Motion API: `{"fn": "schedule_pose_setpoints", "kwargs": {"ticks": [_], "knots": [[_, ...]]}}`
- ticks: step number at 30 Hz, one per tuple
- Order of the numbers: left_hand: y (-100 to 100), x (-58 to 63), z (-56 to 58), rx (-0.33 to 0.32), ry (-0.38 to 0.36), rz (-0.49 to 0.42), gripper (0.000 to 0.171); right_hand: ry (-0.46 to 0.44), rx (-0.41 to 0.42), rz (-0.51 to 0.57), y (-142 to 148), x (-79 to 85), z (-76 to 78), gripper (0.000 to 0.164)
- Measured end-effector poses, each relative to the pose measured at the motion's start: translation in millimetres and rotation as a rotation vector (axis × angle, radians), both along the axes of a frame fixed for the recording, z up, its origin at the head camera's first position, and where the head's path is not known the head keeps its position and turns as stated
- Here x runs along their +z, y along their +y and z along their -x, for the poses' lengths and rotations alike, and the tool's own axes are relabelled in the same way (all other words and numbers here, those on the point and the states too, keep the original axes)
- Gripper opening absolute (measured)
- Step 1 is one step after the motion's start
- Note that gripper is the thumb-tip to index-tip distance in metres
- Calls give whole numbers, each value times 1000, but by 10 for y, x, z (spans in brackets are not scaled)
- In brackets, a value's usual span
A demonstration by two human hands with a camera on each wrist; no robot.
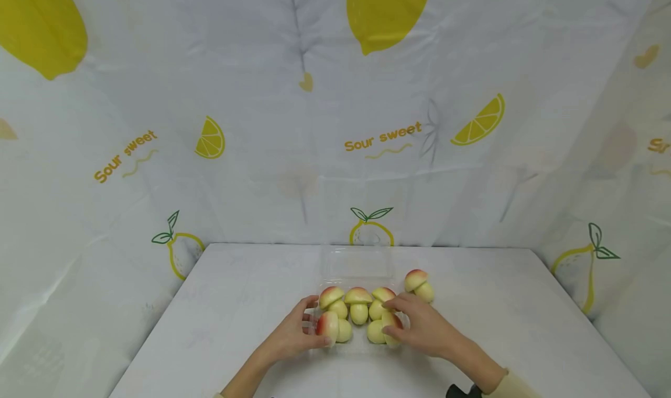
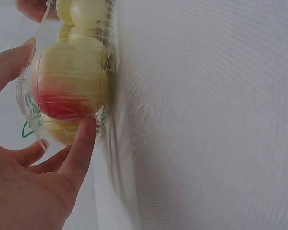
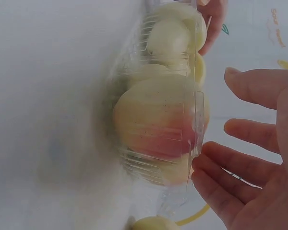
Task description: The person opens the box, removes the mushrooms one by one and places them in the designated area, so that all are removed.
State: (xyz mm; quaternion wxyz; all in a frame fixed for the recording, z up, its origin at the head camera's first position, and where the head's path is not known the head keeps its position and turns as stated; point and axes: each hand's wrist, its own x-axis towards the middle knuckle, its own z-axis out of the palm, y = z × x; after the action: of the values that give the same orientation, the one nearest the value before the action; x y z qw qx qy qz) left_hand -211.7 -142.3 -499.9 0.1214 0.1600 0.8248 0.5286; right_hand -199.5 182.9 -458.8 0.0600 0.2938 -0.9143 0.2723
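Observation:
A clear plastic clamshell box (image 1: 359, 347) stands open on the table, holding several pale yellow, mushroom-shaped pieces (image 1: 359, 305) with red-blushed caps. My left hand (image 1: 296, 331) holds the box at its left side; in the left wrist view the thumb is at the rim and a finger lies along the ribbed wall beside a mushroom-shaped piece (image 2: 69, 84). Over the right side is my right hand (image 1: 424, 326), fingers spread and fairly straight around the front right piece (image 1: 387, 330). The right wrist view shows its fingertips (image 3: 200, 163) right at the box's rim.
One more mushroom-shaped piece (image 1: 419, 285) lies on the table behind my right hand. The box's transparent lid (image 1: 357, 263) is folded back toward the rear. A white cloth printed with lemons (image 1: 325, 182) hangs behind the white table (image 1: 220, 293) and along its sides.

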Motion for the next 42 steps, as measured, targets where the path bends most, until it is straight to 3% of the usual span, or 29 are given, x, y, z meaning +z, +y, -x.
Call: {"fn": "schedule_pose_setpoints", "kwargs": {"ticks": [11, 23, 33, 42], "knots": [[13, -13, -7, 1, -2, 6, 94, 47, -23, -63, -74, -93, -23, 38], [6, -5, -1, 7, 1, 24, 95, 91, -21, -24, -153, -139, -32, 40], [5, -26, 9, 6, -8, 12, 94, 67, -74, -11, -169, -171, -22, 44], [-2, -21, 6, 1, -6, -2, 94, 106, -92, -31, -192, -205, -28, 39]]}}
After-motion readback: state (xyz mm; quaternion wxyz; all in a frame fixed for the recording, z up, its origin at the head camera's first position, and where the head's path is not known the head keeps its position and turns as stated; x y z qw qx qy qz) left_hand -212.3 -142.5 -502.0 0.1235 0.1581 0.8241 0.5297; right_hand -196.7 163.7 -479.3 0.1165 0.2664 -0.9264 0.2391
